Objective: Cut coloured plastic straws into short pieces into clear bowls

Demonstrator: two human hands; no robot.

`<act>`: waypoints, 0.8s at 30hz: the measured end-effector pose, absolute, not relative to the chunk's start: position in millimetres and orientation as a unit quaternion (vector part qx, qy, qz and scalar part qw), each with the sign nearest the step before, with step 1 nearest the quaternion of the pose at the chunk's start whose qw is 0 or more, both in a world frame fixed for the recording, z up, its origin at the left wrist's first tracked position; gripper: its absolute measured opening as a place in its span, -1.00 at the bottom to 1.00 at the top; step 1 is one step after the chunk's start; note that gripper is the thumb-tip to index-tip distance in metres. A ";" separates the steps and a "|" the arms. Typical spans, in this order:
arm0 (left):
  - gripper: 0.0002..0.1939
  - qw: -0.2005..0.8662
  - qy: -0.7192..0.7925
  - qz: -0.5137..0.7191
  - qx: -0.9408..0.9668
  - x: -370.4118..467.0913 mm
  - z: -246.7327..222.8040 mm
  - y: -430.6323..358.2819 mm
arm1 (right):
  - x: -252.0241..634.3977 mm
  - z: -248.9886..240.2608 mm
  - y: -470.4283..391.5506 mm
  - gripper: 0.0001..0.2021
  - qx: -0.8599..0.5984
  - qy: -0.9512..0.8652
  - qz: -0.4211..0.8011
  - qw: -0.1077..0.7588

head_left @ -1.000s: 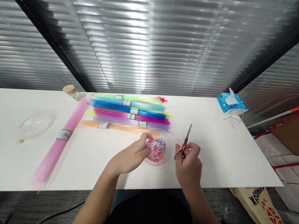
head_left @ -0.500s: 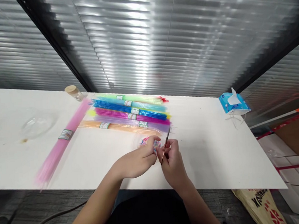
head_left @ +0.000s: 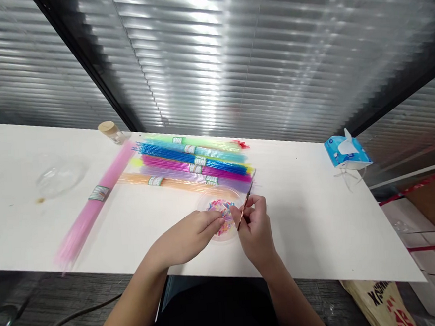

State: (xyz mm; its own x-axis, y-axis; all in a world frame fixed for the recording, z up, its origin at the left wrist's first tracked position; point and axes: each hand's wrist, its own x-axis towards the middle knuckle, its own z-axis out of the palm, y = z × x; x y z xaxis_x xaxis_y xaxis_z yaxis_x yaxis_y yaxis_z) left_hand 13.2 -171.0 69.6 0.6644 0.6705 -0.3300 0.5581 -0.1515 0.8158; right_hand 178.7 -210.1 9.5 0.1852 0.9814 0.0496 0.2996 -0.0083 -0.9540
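Note:
A shallow clear bowl [head_left: 201, 200] of small, brightly coloured cut pieces [head_left: 220, 207] stands in front of me. My left hand [head_left: 192, 234] reaches over its near left side. Its fingers are bent and pressed together at the pieces; whether anything is between them is hidden. At the bowl's right edge, my right hand [head_left: 255, 230] is closed around a slim copper-coloured stick-like tool [head_left: 247, 199]. The tool tilts up and away, its thin tip over the table near the ends of the purple strands [head_left: 234, 184].
Bundles of coloured plastic strands [head_left: 168, 156] lie behind the bowl. A long pink bundle [head_left: 83, 222] lies slanted at left, near a cork-topped jar [head_left: 113, 133] and a clear dome-like piece [head_left: 60, 179]. A blue tissue pack [head_left: 347, 151] sits at the table's right edge.
My left hand has drawn away from the right hand and come down to the bowl, uncovering more of it. The right hand keeps hold of the tool. The view has shifted slightly.

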 end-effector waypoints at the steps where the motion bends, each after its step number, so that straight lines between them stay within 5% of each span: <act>1: -0.54 0.507 0.418 0.061 0.752 11.6 68.9 -171.6 | 179.6 11.5 -211.4 -0.76 -0.613 -0.514 0.377 0.466; 12: -0.58 0.516 0.487 0.100 0.697 -12.7 57.3 -162.6 | 189.7 22.7 -269.9 -0.77 -0.529 -0.443 0.671 0.271; 24: -0.58 0.561 0.433 0.090 0.700 -0.4 55.3 -167.4 | 177.2 25.4 -259.7 -0.81 -0.513 -0.453 0.680 0.262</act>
